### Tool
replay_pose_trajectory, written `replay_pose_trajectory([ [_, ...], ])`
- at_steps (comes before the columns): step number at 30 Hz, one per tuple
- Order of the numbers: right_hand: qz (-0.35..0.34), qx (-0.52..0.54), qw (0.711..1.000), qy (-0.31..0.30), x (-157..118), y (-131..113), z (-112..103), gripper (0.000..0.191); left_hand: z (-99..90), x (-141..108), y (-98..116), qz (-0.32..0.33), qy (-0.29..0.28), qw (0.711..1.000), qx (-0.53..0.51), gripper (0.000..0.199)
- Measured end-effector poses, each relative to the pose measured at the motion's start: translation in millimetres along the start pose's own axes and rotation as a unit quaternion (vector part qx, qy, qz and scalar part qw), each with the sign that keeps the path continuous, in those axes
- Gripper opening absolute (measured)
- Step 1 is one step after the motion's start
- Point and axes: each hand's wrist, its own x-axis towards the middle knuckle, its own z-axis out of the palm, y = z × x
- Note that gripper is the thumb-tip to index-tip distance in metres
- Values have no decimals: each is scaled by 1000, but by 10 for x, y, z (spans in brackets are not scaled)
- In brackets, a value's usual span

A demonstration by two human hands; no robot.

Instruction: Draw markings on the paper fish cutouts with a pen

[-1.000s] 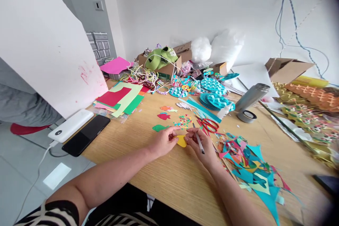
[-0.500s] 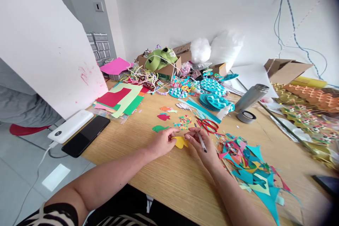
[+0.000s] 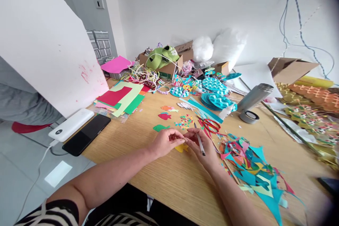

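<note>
My left hand (image 3: 167, 143) is closed in a pinch, its thumb and fingertips meeting those of my right hand. Whatever lies between the fingertips is too small to make out. Across the fingers of my right hand (image 3: 201, 148) rests a pen (image 3: 200, 141) with a pale barrel and dark tip, while its thumb and forefinger pinch too. A yellow paper fish (image 3: 181, 148) lies on the table under both hands, partly hidden. Green (image 3: 159, 127), red (image 3: 164, 116) and orange (image 3: 166, 107) paper fish lie just beyond, beside small colourful paper bits (image 3: 185, 121).
Red-handled scissors (image 3: 210, 125) lie beyond my right hand. Paper scraps (image 3: 254, 166) spread to the right, near a steel flask (image 3: 255, 97) and its lid (image 3: 249, 117). Coloured sheets (image 3: 129, 104), a black phone (image 3: 87, 135) and a white power bank (image 3: 71, 124) are at left.
My left hand has moved right, off the edge of the yellow fish, and its fingertips now meet those of my right hand above it. The pen stays in my right hand.
</note>
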Motion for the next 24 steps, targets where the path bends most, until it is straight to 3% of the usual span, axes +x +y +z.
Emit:
replay_pose_trajectory([
  [16, 9, -8, 1000, -13, -39, -124, 90, 42, 4, -39, 12, 20, 20, 998, 62, 16],
  [24, 13, 16, 1000, -23, -37, -116, 81, 43, -31, -20, 36, -21, -29, 999, -23, 18],
])
